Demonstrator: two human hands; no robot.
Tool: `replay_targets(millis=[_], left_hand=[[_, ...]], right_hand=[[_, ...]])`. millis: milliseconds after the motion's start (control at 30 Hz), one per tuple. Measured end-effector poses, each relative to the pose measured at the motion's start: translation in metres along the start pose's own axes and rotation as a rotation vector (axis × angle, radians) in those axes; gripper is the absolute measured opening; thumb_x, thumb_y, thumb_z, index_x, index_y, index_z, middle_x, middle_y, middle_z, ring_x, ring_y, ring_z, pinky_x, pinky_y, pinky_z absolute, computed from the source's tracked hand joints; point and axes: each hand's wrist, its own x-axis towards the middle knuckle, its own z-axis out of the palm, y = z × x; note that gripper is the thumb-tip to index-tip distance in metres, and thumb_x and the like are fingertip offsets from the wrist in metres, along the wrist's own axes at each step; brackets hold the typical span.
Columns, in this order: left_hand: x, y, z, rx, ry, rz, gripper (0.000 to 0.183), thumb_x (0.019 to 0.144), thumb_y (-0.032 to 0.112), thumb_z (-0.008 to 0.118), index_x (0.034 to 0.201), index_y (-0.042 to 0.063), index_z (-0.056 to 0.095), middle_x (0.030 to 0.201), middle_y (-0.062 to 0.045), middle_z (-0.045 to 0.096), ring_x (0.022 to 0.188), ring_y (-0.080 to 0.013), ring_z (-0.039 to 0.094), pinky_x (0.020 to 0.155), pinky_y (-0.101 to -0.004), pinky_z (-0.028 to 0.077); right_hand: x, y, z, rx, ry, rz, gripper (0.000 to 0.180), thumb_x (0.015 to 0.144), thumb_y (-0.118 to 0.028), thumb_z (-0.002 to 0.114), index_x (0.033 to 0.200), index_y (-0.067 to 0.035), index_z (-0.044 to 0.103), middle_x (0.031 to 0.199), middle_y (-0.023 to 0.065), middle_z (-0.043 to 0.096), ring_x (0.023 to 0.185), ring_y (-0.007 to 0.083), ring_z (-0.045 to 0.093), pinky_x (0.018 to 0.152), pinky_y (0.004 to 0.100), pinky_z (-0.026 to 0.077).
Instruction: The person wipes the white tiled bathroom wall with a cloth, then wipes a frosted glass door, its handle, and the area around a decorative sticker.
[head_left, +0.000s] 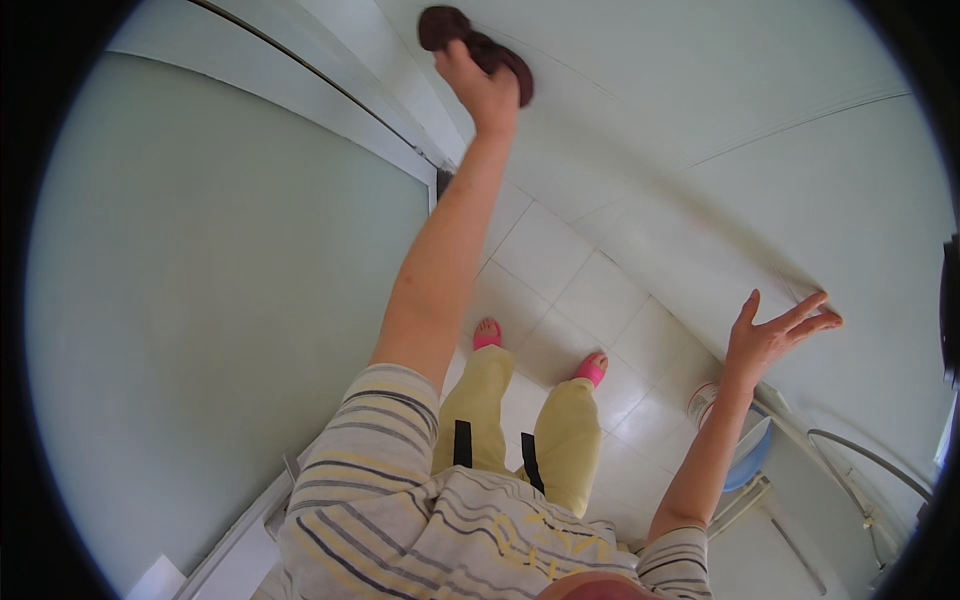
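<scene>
My left hand (484, 86) is stretched far out at the top, gripping a dark maroon cloth (487, 51). The cloth is bunched in the fingers and appears to press on the pale, smooth wall (637, 120), close to the corner by a door frame. Over on the right, my right hand (776, 330) is spread with nothing in it. Its fingertips seem to rest on the same wall, where a shadow falls beside them.
Pale floor tiles (559, 281) lie under my feet in pink slippers (487, 335). A large frosted panel (225, 240) with a white frame stands on the left. Near my right arm are a blue basin (752, 466), a white container (702, 403) and a curved hose (874, 448).
</scene>
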Motion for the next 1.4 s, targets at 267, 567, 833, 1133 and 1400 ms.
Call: replay_targets(millis=[267,567,833,1133,1400], left_hand=[[-0.087,0.013,0.008,0.112,-0.295,0.409,0.048,0.063,-0.003,0.066,0.109,0.001,0.053,0.146,-0.03,0.032,0.133,-0.0506,0.032,0.109,-0.0531,0.033],[-0.153,-0.026,0.04,0.128,-0.109,0.119,0.045,0.06,-0.001,0.062,0.102,0.0,0.048,0.108,-0.024,0.042,0.1,-0.0442,0.041,0.088,-0.0536,0.037],[-0.24,-0.002,0.073,-0.146,-0.246,1.025,0.021,0.071,0.017,0.073,0.092,0.015,0.07,0.124,-0.004,0.061,0.124,-0.0332,0.052,0.1,-0.0488,0.046],[-0.194,-0.141,0.045,-0.031,-0.011,0.178,0.04,0.077,0.002,0.063,0.114,-0.001,0.05,0.115,-0.019,0.043,0.111,-0.0355,0.044,0.096,-0.0402,0.038],[-0.33,-0.17,0.08,0.064,-0.304,1.115,0.025,0.067,0.013,0.073,0.092,0.013,0.068,0.132,-0.014,0.056,0.13,-0.0376,0.045,0.102,-0.051,0.04]], right_hand=[[-0.003,0.012,0.025,0.021,0.135,-0.07,0.097,0.088,-0.029,0.072,0.159,-0.007,0.009,0.161,0.0295,-0.01,0.149,0.0486,-0.01,0.113,0.0626,0.023],[-0.039,0.012,0.049,0.051,0.181,-0.094,0.075,0.088,-0.025,0.072,0.152,-0.01,0.036,0.163,0.0204,0.014,0.15,0.0447,0.008,0.116,0.0608,0.02],[-0.094,0.005,0.104,0.243,0.113,-0.259,0.061,0.087,-0.011,0.07,0.144,-0.007,0.048,0.16,0.0237,0.02,0.15,0.0441,0.008,0.118,0.0577,0.018],[-0.147,0.02,0.186,0.282,0.189,-0.256,0.056,0.083,-0.005,0.069,0.137,-0.007,0.055,0.158,0.0232,0.025,0.15,0.046,0.009,0.119,0.0578,0.017],[-0.21,0.008,0.276,0.337,0.212,-0.27,0.056,0.08,-0.003,0.07,0.134,-0.012,0.06,0.156,0.0232,0.03,0.149,0.0454,0.014,0.118,0.0608,0.017]])
